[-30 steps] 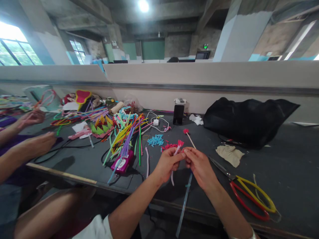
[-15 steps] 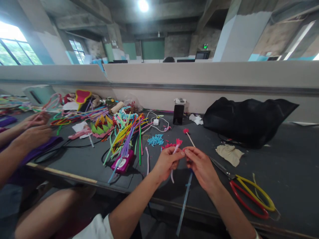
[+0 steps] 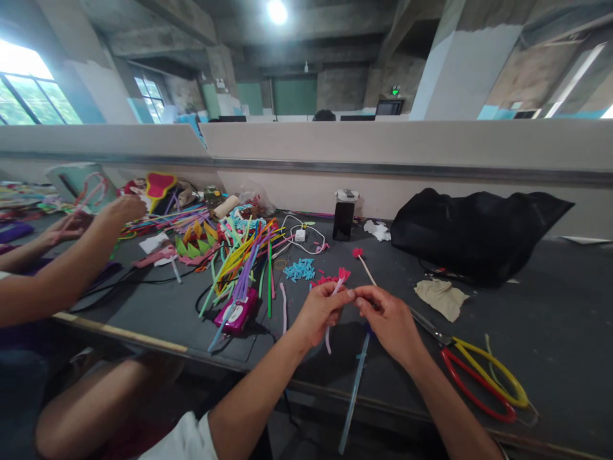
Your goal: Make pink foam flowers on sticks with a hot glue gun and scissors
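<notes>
My left hand (image 3: 326,314) is closed around a pink pipe-cleaner stem with a pink-red flower head (image 3: 343,275) at its top; the stem's lower end hangs below the fingers. The fingertips of my right hand (image 3: 390,322) are pinched together against my left fingertips, and anything between them is hidden. A translucent stick (image 3: 354,396) runs from beneath my right hand past the table's front edge. Behind the hands lie small red pieces (image 3: 325,280) and a pile of small blue pieces (image 3: 299,269). A second flower, with a red head (image 3: 357,253) and pale stem, lies beyond my right hand.
Scissors (image 3: 479,370) with red and yellow handles lie at right, near a beige cloth (image 3: 441,299) and a black bag (image 3: 469,236). A phone (image 3: 343,220) stands behind. Pipe cleaners (image 3: 244,262) cover a purple box (image 3: 237,313). A co-worker's hands (image 3: 119,211) are at left.
My right fingers have shifted and closed more over the fingertips; the small red bit seen there is now hidden. The co-worker's nearer hand has moved up and away to the right.
</notes>
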A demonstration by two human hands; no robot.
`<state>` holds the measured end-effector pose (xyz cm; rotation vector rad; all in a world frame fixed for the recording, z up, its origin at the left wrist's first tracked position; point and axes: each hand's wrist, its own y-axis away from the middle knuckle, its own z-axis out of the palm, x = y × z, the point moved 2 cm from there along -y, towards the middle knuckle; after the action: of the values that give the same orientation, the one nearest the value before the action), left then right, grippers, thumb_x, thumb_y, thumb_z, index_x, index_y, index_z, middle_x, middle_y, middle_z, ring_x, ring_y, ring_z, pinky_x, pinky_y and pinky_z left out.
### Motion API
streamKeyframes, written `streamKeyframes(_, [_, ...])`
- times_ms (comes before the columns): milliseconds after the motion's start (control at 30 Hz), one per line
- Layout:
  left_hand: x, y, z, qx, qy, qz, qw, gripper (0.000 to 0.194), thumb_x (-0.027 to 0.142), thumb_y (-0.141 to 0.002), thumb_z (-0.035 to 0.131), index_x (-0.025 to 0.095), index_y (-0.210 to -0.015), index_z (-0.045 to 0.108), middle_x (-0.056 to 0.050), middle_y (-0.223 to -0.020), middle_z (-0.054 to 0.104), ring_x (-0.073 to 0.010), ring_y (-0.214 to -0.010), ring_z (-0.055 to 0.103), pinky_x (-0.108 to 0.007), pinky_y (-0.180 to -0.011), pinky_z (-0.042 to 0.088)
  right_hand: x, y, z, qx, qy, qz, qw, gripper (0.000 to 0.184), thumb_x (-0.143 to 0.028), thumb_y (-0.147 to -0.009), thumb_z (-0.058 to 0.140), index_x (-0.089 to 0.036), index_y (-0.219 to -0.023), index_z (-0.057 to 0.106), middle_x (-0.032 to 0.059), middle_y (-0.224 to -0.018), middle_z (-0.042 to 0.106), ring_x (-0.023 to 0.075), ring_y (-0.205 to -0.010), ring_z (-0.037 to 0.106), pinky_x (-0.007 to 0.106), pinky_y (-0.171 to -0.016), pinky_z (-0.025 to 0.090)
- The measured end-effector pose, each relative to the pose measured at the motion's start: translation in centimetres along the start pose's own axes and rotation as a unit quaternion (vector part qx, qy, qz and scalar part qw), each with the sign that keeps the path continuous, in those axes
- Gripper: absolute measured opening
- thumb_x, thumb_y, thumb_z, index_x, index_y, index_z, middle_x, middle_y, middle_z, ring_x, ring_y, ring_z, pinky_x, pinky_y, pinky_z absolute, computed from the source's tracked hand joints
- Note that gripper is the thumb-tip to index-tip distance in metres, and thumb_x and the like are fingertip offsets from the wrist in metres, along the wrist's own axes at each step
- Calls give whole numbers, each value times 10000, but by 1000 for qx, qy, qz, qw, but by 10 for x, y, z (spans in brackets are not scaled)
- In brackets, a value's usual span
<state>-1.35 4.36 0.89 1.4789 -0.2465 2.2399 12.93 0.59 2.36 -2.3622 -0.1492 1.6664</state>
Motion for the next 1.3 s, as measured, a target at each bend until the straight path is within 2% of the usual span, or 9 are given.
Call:
streamKeyframes(167, [1,1,1,-13,8,0,1000,322,373,-692,791,153,-679,556,97,-488,342,-18,-386,218,-214,-387,93,1,1,-3,-11,-1,18,1000,258,-404,-823,622,-215,-985,689,33,-808,709,158,-622,607,275,-568,456])
streamKeyframes(333, [2,2,2,-9,24,-4,1000,344,375,-702,784,172,-675,509,113,-486,285,-19,-383,195,-211,-388,90,-6,1,-7,12,42,-15,999,205,-394,-806,648,-221,-887,723,33,-839,727,178,-727,643,285,-670,485])
streamKeyframes(567, [1,2,3,-20,20,-7,1000,352,393,-708,779,178,-699,502,116,-482,294,-19,-378,195,-213,-390,90,-4,0,-10,51,68,-12,996,229,-421,-826,623,-217,-856,724,28,-806,722,177,-700,624,281,-652,473])
streamKeyframes(767, [0,3,4,-34,37,-15,999,343,388,-724,770,176,-727,501,125,-490,262,-19,-387,159,-212,-390,79,-2,-1,-9,16,40,-11,999,262,-452,-815,646,-217,-906,716,26,-848,723,172,-717,626,272,-643,469])
streamKeyframes(967, [0,3,5,-34,41,-8,999,343,371,-733,762,181,-721,476,119,-512,259,-23,-407,150,-207,-397,80,0,-1,-11,40,58,-16,997,232,-436,-835,630,-222,-859,716,10,-807,714,166,-719,627,274,-664,468])
streamKeyframes(1133, [2,2,5,-19,57,-17,998,258,414,-824,621,167,-806,546,95,-548,302,-32,-414,157,-202,-399,60,-5,-1,-18,107,111,-55,987,209,-407,-865,600,-228,-871,708,-2,-814,696,135,-640,582,269,-622,452])
streamKeyframes(1300, [2,4,7,-7,55,-7,998,225,346,-790,672,163,-773,542,106,-525,263,-33,-421,141,-193,-397,66,-14,2,-21,127,144,-132,972,157,-344,-897,579,-233,-880,688,1,-868,665,131,-709,578,267,-650,451])
